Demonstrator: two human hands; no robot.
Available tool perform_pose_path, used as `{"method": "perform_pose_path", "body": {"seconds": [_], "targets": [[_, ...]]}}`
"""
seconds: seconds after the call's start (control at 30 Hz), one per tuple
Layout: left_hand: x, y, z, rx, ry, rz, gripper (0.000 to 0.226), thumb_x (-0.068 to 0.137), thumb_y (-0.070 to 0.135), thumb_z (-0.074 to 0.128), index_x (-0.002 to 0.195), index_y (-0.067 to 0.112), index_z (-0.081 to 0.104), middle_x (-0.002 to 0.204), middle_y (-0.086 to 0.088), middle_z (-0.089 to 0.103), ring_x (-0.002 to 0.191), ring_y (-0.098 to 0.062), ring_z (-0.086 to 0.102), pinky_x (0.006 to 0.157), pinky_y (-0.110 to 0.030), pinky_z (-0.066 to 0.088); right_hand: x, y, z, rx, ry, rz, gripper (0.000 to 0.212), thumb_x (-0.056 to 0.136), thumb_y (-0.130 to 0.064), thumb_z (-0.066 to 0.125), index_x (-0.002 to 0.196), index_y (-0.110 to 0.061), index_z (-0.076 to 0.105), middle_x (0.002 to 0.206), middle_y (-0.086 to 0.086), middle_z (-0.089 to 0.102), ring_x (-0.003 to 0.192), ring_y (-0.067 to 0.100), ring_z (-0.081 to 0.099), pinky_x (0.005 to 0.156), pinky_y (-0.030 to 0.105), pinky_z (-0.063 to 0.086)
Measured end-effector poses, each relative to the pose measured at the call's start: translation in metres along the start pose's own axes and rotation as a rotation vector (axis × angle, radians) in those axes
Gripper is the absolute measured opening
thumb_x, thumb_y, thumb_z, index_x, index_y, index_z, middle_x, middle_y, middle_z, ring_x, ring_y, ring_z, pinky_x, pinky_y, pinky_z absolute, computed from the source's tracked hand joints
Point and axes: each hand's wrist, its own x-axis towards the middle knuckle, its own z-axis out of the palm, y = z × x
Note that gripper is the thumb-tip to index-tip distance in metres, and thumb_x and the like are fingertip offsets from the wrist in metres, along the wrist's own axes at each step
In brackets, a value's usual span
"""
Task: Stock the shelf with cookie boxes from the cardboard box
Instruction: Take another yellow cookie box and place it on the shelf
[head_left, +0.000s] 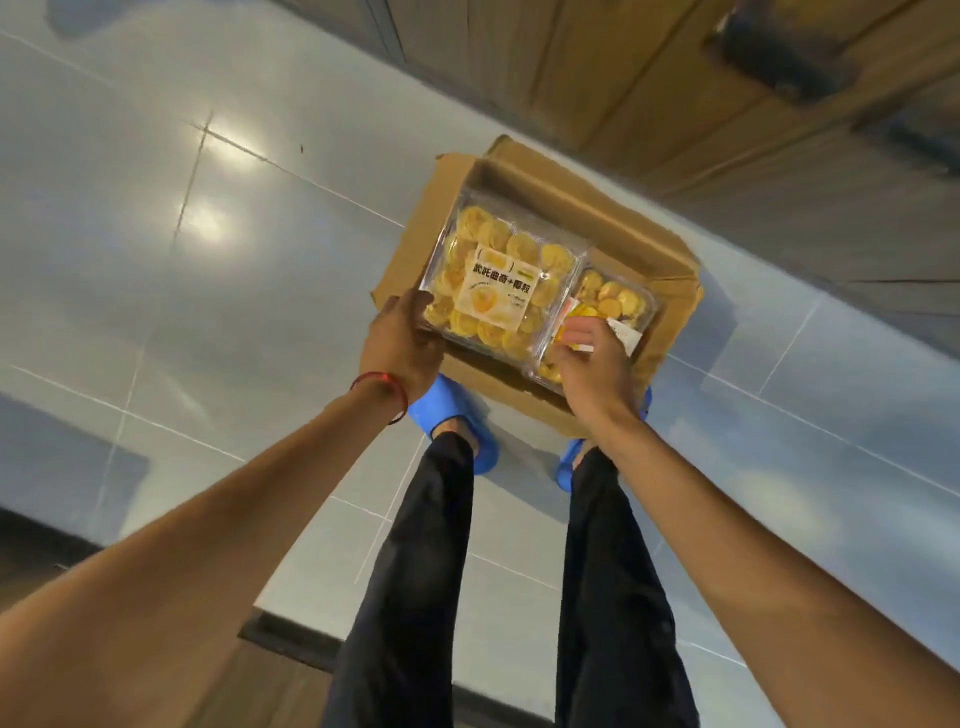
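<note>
Item: cardboard box (524, 384), open-topped, standing on the pale tiled floor (156, 260) just ahead of the person's blue slippers (457, 426). Flaps folded outward.

Contents: two clear cookie boxes, both showing yellow round cookies.
- Labelled cookie box (501, 283): white label with dark print, tilted, sitting at or just above the carton's mouth. Left hand (402, 338) is closed on its near-left corner, thumb on the top face, fingers apparently underneath though hidden.
- Second cookie box (605, 312): lying to the right of the first, touching it along one edge, lower in the carton. Right hand (589, 364) rests on its near end, fingers curled over a loose white-and-yellow label flap; whether they actually pinch the box or only touch it cannot be told.

Other: red thread bracelet (382, 387) on the left wrist; wood-toned shelf unit (675, 78) beyond the carton, past both hands, its shelves blurred.

Step in hand: pick-up from the carton, judged early in a stocking cycle; neither box is clear of the carton walls.

Next move calls for: a firm grasp by the right hand, then lifting both boxes straight up past the flaps and carrying them forward to the shelf, held level so the lids do not pop open.
</note>
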Motion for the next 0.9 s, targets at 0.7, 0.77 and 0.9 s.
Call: {"method": "perform_pose_path", "body": {"seconds": [0.7, 0.77, 0.9], "targets": [[0.120, -0.024, 0.063, -0.140, 0.102, -0.002, 0.060, 0.072, 0.035, 0.065, 0.126, 0.014, 0.049, 0.117, 0.000, 0.050, 0.103, -0.018, 0.049, 0.088, -0.038, 0.048, 0.111, 0.045, 0.080, 0.147, 0.038, 0.127, 0.107, 0.081, -0.037, 0.080, 0.161, -0.028, 0.009, 0.165, 0.001, 0.031, 0.149, 0.024, 0.034, 0.121, 0.049, 0.033], [0.104, -0.019, 0.054, -0.194, 0.134, -0.051, 0.059, 0.064, 0.041, 0.061, 0.117, 0.016, 0.050, 0.113, 0.001, 0.052, 0.103, -0.021, 0.052, 0.087, -0.042, 0.050, 0.095, 0.038, 0.067, 0.151, 0.042, 0.098, 0.106, 0.078, -0.035, 0.082, 0.159, -0.030, 0.014, 0.162, 0.000, 0.036, 0.146, 0.023, 0.041, 0.118, 0.048, 0.038], [0.060, -0.003, 0.026, -0.294, 0.091, -0.156, 0.067, 0.062, 0.045, 0.062, 0.122, 0.020, 0.048, 0.121, -0.002, 0.055, 0.106, -0.023, 0.056, 0.087, -0.041, 0.053, 0.056, 0.014, 0.033, 0.098, 0.038, 0.038, 0.109, 0.069, -0.041, 0.084, 0.157, -0.035, 0.020, 0.153, 0.000, 0.046, 0.141, 0.021, 0.046, 0.114, 0.049, 0.043]]}}
